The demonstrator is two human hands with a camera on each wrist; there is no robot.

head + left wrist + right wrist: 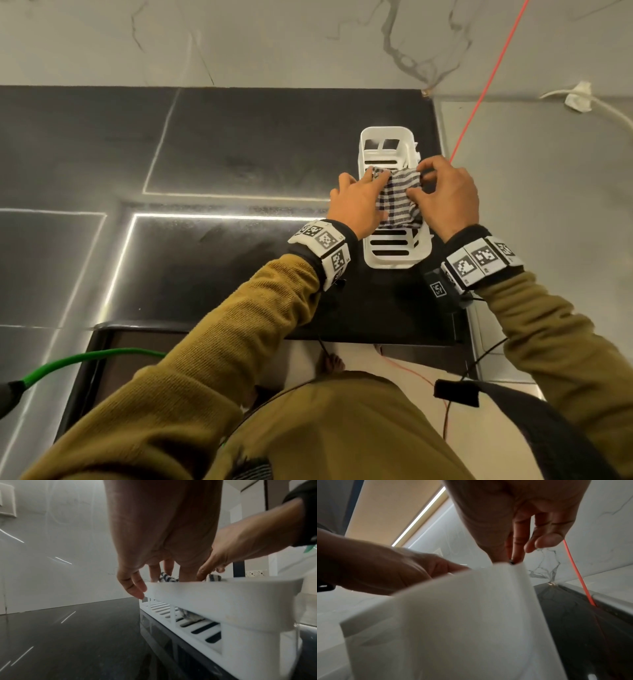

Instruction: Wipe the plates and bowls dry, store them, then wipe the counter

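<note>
A white slotted dish rack [387, 130] stands on the black counter [239, 144], toward its right end. A blue-and-white striped cloth [399, 198] lies bunched inside it. My left hand [371, 178] rests on the cloth's left side with fingers straight, and its thumb hangs outside the rack wall [214, 601]. My right hand [419, 183] pinches the cloth's right edge between thumb and curled fingers. In the left wrist view a strip of cloth [167, 577] shows above the rim. No plates or bowls are in view.
An orange cord [486, 82] runs down the marble wall to the counter's right edge. A white cable with tape [582, 99] lies on the pale surface to the right. A green hose [85, 359] hangs below the counter's front edge.
</note>
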